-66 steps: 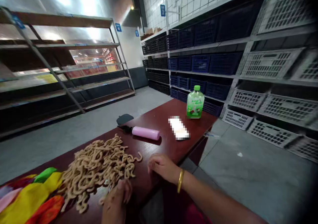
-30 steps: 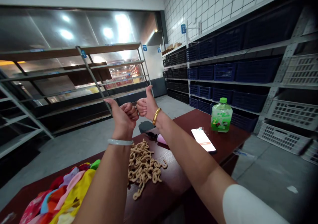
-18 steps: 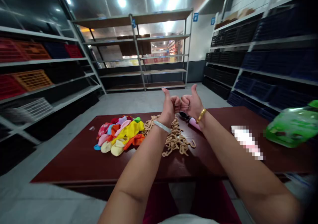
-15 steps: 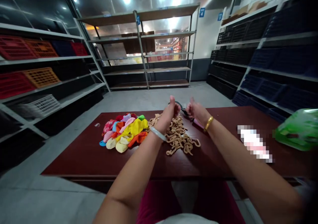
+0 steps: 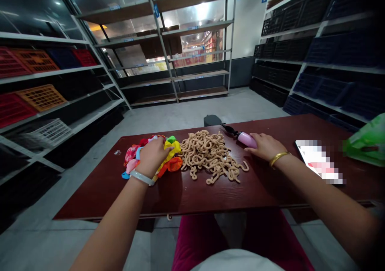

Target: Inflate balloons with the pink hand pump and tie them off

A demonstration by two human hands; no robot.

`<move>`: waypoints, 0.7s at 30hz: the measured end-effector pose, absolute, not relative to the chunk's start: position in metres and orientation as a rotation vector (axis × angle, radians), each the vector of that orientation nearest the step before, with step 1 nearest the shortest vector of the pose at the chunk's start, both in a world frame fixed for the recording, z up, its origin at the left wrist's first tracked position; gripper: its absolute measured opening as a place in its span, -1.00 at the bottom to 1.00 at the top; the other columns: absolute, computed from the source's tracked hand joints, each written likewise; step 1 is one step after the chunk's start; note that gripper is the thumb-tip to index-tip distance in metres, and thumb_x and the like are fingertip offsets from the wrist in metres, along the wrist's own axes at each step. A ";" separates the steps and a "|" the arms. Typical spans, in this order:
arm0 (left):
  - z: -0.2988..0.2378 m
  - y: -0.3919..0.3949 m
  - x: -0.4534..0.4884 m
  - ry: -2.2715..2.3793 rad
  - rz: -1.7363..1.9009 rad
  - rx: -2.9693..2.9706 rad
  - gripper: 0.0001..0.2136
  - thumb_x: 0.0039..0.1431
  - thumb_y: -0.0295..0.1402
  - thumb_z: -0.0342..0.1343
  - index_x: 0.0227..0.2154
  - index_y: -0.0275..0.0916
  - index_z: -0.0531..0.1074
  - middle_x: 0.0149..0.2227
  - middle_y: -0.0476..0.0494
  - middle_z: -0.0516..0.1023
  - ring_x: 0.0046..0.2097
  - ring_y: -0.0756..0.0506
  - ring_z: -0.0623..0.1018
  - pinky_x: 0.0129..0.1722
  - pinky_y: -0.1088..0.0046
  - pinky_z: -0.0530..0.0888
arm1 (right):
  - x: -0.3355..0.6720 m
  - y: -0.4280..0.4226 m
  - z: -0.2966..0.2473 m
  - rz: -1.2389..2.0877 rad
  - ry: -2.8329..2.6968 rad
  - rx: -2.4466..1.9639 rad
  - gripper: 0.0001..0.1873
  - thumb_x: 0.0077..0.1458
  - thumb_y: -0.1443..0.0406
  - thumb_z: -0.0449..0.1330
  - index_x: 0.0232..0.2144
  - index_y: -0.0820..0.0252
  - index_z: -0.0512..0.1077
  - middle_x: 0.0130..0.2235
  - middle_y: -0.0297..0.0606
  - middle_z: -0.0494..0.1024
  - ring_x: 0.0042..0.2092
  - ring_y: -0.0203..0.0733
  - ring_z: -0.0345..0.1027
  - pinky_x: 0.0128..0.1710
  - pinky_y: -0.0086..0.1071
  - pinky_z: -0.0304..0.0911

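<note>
Left hand (image 5: 153, 157) curls over balloon pile (image 5: 172, 164), grip unclear. Right hand (image 5: 264, 146), fingers spread, touches pink pump (image 5: 247, 139), 2 o'clock of tan strand heap (image 5: 210, 154).

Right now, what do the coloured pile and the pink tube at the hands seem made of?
Coloured pile, under the left hand: limp, matte, bright pieces, probably rubber or soft fabric. Pink tube, touched by the right hand: smooth, glossy highlight, likely hard plastic.
</note>
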State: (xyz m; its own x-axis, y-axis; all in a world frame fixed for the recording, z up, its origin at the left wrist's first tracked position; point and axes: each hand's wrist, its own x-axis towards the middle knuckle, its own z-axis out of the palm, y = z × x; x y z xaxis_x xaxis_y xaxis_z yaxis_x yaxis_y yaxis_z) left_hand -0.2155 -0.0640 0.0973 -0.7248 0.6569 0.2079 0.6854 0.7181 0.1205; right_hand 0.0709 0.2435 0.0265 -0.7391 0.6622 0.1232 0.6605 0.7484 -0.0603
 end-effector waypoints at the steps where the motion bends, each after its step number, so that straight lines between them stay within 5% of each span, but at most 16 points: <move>1: 0.095 -0.065 -0.211 -2.756 -0.179 -1.053 -0.50 0.09 0.03 0.02 -0.14 -0.34 0.42 -0.24 -0.42 0.54 -0.18 -0.36 0.52 -0.31 0.28 0.32 | 0.069 0.244 0.025 0.014 -2.812 -1.091 -0.23 0.01 -0.12 0.16 0.14 0.20 0.25 -0.05 0.05 0.47 -0.06 0.14 0.38 -0.14 -0.16 0.23; 10: 0.065 -0.098 -0.171 -2.608 0.159 -1.305 -0.71 0.07 -0.18 0.12 -0.24 -0.29 0.40 -0.26 -0.34 0.51 -0.18 -0.31 0.49 -0.29 0.29 0.29 | 0.067 0.251 0.013 -0.003 -2.840 -1.107 -0.21 0.03 -0.07 0.19 0.18 0.24 0.17 -0.05 0.10 0.48 -0.08 0.14 0.40 -0.18 -0.17 0.23; 15: 0.058 -0.104 -0.169 -2.579 0.120 -1.258 -0.80 0.17 -0.29 -0.01 -0.31 -0.26 0.46 -0.31 -0.33 0.52 -0.20 -0.30 0.49 -0.27 0.26 0.27 | 0.069 0.250 0.015 0.001 -2.827 -1.117 -0.30 0.07 0.02 0.17 0.18 0.22 0.18 -0.09 0.07 0.50 -0.12 0.12 0.42 -0.23 -0.20 0.23; 21: 0.072 -0.115 -0.186 -2.645 -0.544 -1.054 -0.71 0.18 -0.13 0.01 -0.34 -0.21 0.53 -0.29 -0.22 0.58 -0.21 -0.23 0.52 -0.26 0.33 0.32 | 0.077 0.245 0.029 0.077 -2.695 -1.129 -0.35 0.09 0.02 0.11 0.16 0.18 0.19 -0.06 0.03 0.50 -0.15 0.11 0.44 -0.26 -0.21 0.23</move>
State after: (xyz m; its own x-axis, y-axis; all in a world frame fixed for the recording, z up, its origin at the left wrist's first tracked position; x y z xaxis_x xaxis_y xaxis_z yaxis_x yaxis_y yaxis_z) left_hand -0.1856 -0.1153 0.0716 -0.7102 0.6087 0.3538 0.6989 0.6699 0.2504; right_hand 0.0768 0.2451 0.0293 -0.6814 0.7094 0.1798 0.6981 0.7038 -0.1314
